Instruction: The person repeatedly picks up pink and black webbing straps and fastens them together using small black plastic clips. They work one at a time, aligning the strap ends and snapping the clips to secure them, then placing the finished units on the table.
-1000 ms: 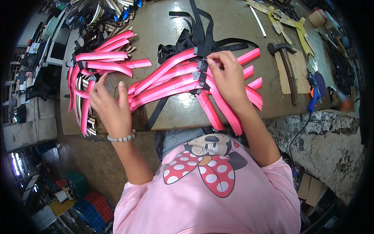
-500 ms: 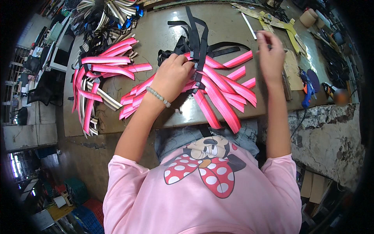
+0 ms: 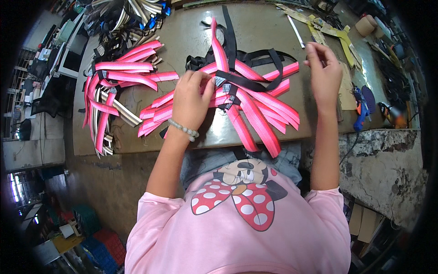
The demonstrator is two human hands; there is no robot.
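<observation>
My left hand point(image 3: 194, 98), wearing a beaded bracelet, reaches over a spread bundle of pink webbing straps point(image 3: 258, 118). Its thumb and forefinger come together at a small label point(image 3: 219, 81) where pink and black webbing meet. From beside those fingertips, one pink strap point(image 3: 218, 45) sticks up away from me. A black strap point(image 3: 248, 83) loops to the right over the pink pieces. More black webbing point(image 3: 255, 57) lies behind the bundle. My right hand point(image 3: 325, 75) hovers at the right, fingers loosely curled and apart, nothing visible in them. Close to its fingertips is a thin white stick point(image 3: 295, 31).
Another pile of pink and cream straps point(image 3: 123, 75) lies at the left of the table point(image 3: 182, 32). Cream and blue strap bundles point(image 3: 137, 16) sit at the back left. At the right are yellow strips point(image 3: 344, 41), a blue hot-glue gun point(image 3: 362, 109) and a roll point(image 3: 365, 25).
A pink strap now rises from the middle of the bundle, and a black strap has swung over to the right. My left hand has turned slightly; my right hand has shifted a little right and nearer.
</observation>
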